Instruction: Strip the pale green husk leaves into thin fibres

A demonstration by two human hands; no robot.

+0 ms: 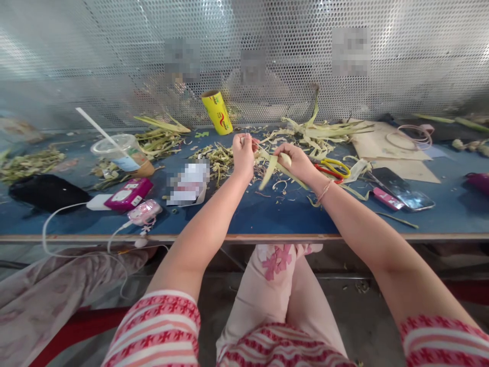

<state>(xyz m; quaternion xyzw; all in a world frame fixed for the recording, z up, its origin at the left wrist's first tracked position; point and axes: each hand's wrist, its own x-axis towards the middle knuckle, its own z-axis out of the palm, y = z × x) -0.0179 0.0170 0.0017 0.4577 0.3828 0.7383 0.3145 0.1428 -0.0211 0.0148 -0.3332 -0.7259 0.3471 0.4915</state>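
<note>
Striped sleeves [153, 331] lead to bare arms [214, 214] stretched forward. The left hand [243, 155]'s grip is pinched together, on what I cannot tell; the right hand [293, 159]'s clamps a pale strip [269, 171], between them above the counter [267, 221].

Pale green plant strip [269, 172] stretched between two hands

The strip is flat, ribbon-like and yellowish green, paler in places. Its thin upper end meets the pinched fingers of the left hand [244, 153], and the right hand [295, 159] grips it further along. From between them one broad, flat length slants down and to the left, ending in a free tip above the surface [244, 216]. Another length emerges beneath the right hand and slopes down and to the right. A pale, rounded part shows at the right fingertips.
</note>
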